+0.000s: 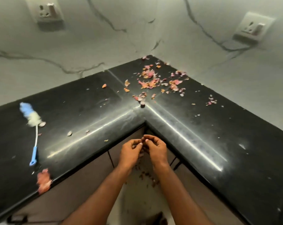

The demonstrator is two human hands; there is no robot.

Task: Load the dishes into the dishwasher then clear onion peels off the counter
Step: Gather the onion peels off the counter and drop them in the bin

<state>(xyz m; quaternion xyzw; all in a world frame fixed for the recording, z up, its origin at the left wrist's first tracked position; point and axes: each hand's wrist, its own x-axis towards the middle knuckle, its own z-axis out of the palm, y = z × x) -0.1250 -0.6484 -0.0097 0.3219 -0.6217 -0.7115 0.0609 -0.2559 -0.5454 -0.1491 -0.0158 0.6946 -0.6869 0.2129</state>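
We see our left hand (130,151) and right hand (156,150) together below the counter (178,127) corner, fingers curled, pinching small onion peels (141,154).

Counter (194,127) – glossy black stone, scuffed; wall (121,43) – matt veined marble; onion peels (148,78) papery.

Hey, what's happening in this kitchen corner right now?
A person stands at the inner corner of a black counter, left hand and right hand held together below its edge, fingers curled around what look like small bits of onion peel. Most of the onion peels lie scattered near the back corner by the wall. A blue and white brush lies on the counter to the left, with another pink clump at the edge.
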